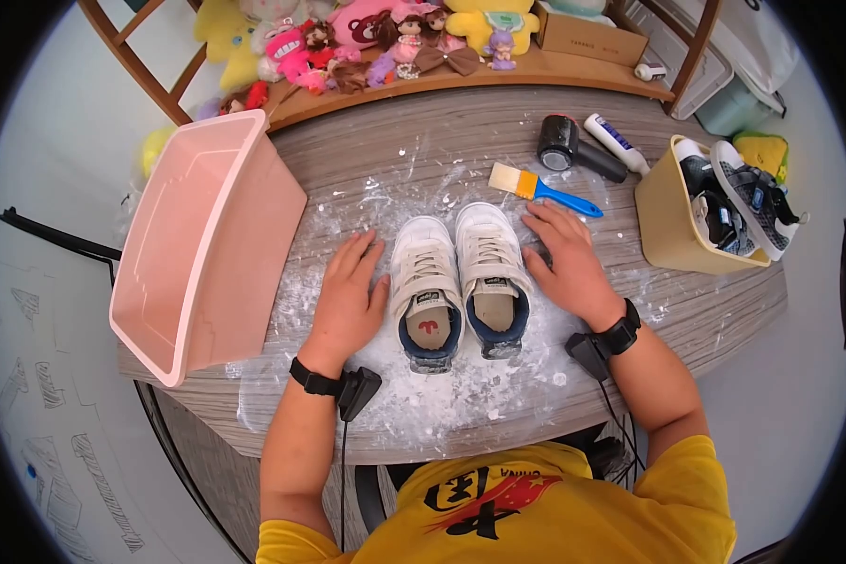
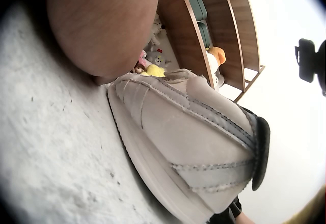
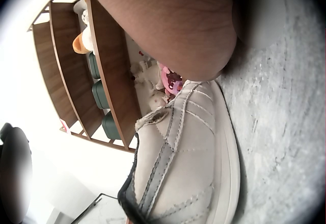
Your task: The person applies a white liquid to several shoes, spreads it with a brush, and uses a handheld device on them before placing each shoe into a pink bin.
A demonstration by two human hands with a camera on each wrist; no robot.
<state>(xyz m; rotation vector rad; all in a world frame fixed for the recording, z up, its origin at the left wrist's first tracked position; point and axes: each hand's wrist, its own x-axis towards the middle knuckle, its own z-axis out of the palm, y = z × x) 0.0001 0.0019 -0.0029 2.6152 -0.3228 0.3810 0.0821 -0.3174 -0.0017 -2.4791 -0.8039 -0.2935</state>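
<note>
In the head view, I see a pair of white shoes [image 1: 459,277] standing side by side in the middle of the tabletop [image 1: 719,301], toes pointing to the far side. I see the left hand [image 1: 345,299] lying just left of them and the right hand [image 1: 573,271] just right, fingers stretched loosely away; each grip is relaxed around nothing. White smears mark the wood around the shoes. To the left is a pink bin [image 1: 240,263]; far right I find a brush [image 1: 550,192], a black dryer [image 1: 581,148] and a white tube [image 1: 615,141]. A yellow bin [image 1: 681,230] full of footwear stands at the right, and a shelf of toys borders the far edge.

In the left wrist view, the left hand looms near the toe of one shoe; I cannot tell if they touch.

In the right wrist view, the right hand sits close to the other shoe's toe, contact again unclear to me.
</note>
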